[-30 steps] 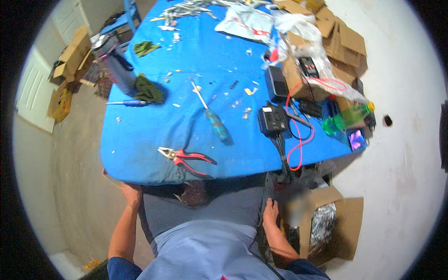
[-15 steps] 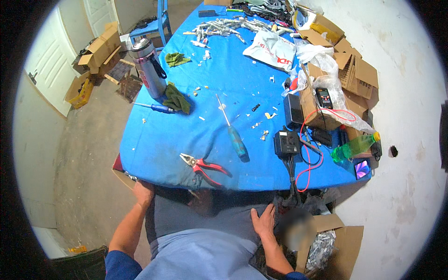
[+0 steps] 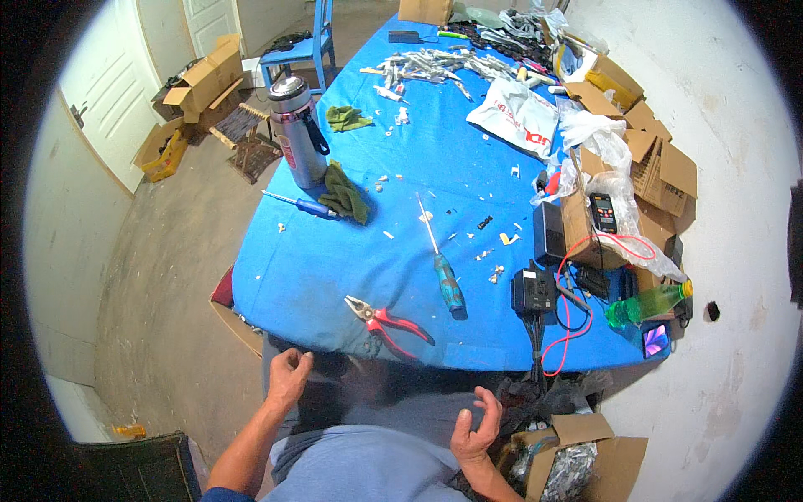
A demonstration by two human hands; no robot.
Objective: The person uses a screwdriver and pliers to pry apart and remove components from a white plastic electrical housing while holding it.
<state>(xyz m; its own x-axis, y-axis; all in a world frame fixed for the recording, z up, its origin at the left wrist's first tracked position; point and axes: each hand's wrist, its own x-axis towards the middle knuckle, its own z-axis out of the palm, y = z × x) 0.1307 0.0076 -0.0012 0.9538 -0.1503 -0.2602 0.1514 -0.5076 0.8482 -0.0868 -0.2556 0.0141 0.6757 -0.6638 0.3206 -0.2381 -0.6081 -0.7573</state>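
My left hand [image 3: 288, 376] is just off the front left edge of the blue-covered table [image 3: 335, 251], fingers loosely bent and thumb a little apart, with nothing visible in it. Over my lap, to the right, my right hand [image 3: 478, 428] is raised with its fingers spread and empty. Pliers with red handles [image 3: 391, 326] lie near the front edge, their jaws slightly parted. Beyond them is a screwdriver with a teal handle [image 3: 448, 280]. A blue-handled screwdriver [image 3: 314, 207] rests by a dark green cloth [image 3: 345, 194] and a steel flask [image 3: 298, 138].
A black power adapter [image 3: 534, 290] with cables and a red lead sits at the right, near a green bottle [image 3: 648, 305] and a phone [image 3: 656, 340]. Small white scraps dot the cloth. Far back lie many tubes [image 3: 439, 64] and a white bag [image 3: 514, 117]. An open carton [image 3: 585, 428] stands lower right.
Both hands have lifted from where they rested beside my lap. The left moved right and the right turned up, fingers spreading. The view shifted, so the table appears lower and further right.
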